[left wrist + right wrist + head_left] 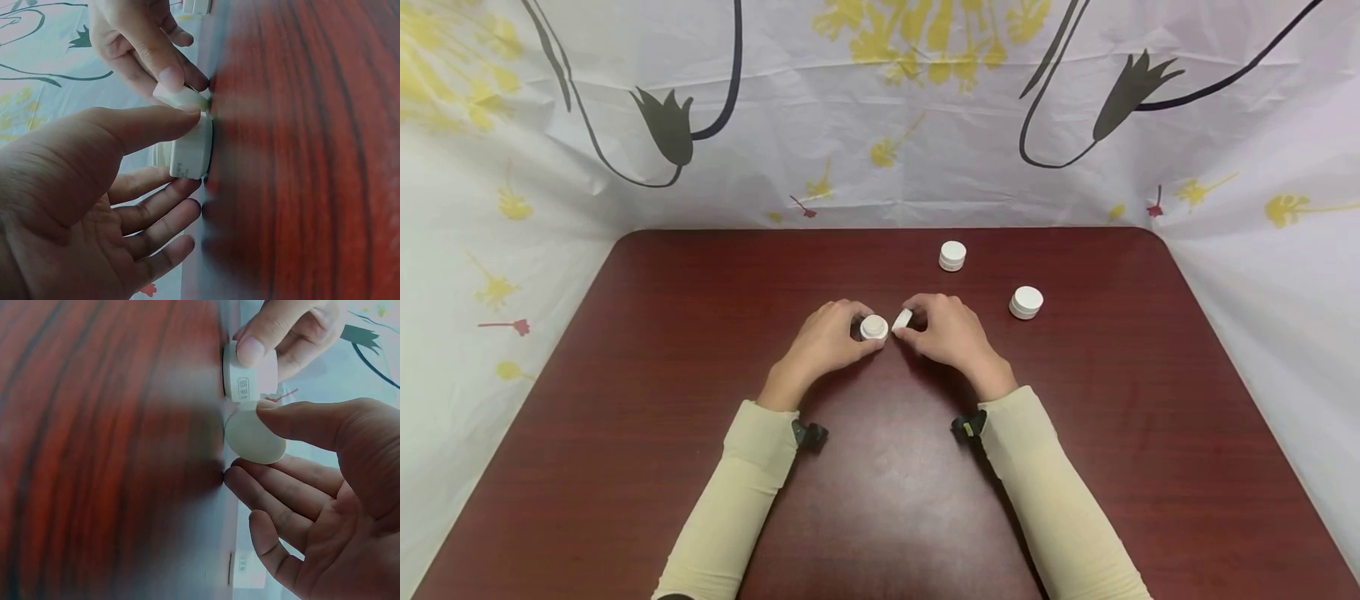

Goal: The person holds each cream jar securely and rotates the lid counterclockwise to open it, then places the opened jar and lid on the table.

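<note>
My left hand (827,340) grips a small white jar (874,328) between thumb and fingers, upright on the table. Its narrower round neck shows uncovered on top. Printed marks run along the side of the jar (240,378) in the right wrist view. Just to its right, my right hand (953,335) pinches a white lid (902,319) by its edge. Tipped up on its side, the lid (255,434) turns a flat round face toward the right wrist camera. In the left wrist view the lid (181,97) stands close beside the jar (192,150).
Two more white jars, both lidded, stand on the dark red table (685,350): a far jar (952,256) near the back edge and a nearer jar (1026,302) right of my right hand. A patterned white cloth (760,150) hangs behind the table and along its sides.
</note>
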The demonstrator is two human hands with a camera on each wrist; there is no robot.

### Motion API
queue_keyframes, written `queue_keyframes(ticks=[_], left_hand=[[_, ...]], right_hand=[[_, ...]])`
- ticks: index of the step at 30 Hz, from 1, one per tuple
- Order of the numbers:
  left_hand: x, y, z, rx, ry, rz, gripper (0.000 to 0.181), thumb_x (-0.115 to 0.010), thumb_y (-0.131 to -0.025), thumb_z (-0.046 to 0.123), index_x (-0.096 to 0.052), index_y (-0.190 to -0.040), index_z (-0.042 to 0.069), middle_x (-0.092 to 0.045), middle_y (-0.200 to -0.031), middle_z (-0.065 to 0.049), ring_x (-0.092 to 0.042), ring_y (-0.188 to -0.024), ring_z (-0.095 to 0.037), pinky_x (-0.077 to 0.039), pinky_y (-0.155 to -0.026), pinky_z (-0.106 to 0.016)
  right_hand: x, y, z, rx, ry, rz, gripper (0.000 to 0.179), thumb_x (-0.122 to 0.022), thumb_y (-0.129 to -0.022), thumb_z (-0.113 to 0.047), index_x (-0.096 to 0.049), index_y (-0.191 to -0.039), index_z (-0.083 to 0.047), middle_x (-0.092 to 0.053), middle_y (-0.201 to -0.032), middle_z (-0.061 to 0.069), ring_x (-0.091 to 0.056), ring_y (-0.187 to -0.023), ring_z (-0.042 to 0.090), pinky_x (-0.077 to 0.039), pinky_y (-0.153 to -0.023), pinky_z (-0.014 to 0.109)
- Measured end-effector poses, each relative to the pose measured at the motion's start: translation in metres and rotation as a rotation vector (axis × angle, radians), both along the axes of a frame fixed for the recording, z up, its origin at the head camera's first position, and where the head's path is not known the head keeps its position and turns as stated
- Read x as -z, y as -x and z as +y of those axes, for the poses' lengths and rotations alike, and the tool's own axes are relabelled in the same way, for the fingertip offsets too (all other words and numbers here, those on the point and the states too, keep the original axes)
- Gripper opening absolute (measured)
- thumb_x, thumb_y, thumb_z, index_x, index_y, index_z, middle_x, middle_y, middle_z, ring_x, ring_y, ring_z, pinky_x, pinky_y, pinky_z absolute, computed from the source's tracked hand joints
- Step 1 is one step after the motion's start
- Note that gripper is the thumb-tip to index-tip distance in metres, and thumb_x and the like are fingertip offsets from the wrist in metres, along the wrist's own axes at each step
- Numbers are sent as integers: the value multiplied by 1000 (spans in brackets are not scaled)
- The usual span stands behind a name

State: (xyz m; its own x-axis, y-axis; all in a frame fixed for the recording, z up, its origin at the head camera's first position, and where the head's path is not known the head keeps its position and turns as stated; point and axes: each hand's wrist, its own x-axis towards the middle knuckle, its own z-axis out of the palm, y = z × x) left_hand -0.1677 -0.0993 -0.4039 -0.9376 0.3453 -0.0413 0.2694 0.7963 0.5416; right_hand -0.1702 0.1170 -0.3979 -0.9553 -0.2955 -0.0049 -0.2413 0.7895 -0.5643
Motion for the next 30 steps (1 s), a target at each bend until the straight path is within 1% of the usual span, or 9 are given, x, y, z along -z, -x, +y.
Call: queue_keyframes(ticks=[3,8,14,21,30], left_hand=[[0,0,0,3,0,11,41,-85,-89,34,-76,-122,11,-77,-118,-6,-70,-111,-26,-54,-98,-44],[0,0,0,4,-1,17,41,-85,-89,34,-76,-122,11,-77,-118,-6,-69,-111,-27,-54,-99,-45],[0,0,1,6,4,10,41,-85,-89,34,-76,-123,12,-77,-118,-6,-70,-112,-27,-53,-100,-45],[0,1,2,9,6,9,42,-85,-89,33,-76,-124,11,-77,-119,-6,-70,-113,-27,-53,-100,-46],[-1,0,0,14,15,6,46,-86,-88,33,-74,-126,10,-77,-121,-7,-69,-115,-28,-53,-102,-46]], right_hand=[[0,1,1,6,-5,-12,39,-83,-90,-30,-75,-122,-10,-81,-110,6,-77,-101,23,-58,-87,50],[2,1,2,-1,-21,-42,33,-85,-87,-29,-75,-114,-12,-79,-105,4,-74,-96,22,-57,-83,47],[5,0,2,-16,-41,-55,33,-85,-87,-25,-74,-114,-9,-78,-108,6,-72,-97,23,-56,-85,47],[6,1,2,-19,-32,-57,37,-84,-87,-24,-72,-119,-10,-78,-108,5,-71,-96,22,-55,-84,48],[5,0,1,-34,-42,-77,48,-84,-88,-23,-69,-131,-7,-78,-114,8,-72,-105,25,-56,-89,51]])
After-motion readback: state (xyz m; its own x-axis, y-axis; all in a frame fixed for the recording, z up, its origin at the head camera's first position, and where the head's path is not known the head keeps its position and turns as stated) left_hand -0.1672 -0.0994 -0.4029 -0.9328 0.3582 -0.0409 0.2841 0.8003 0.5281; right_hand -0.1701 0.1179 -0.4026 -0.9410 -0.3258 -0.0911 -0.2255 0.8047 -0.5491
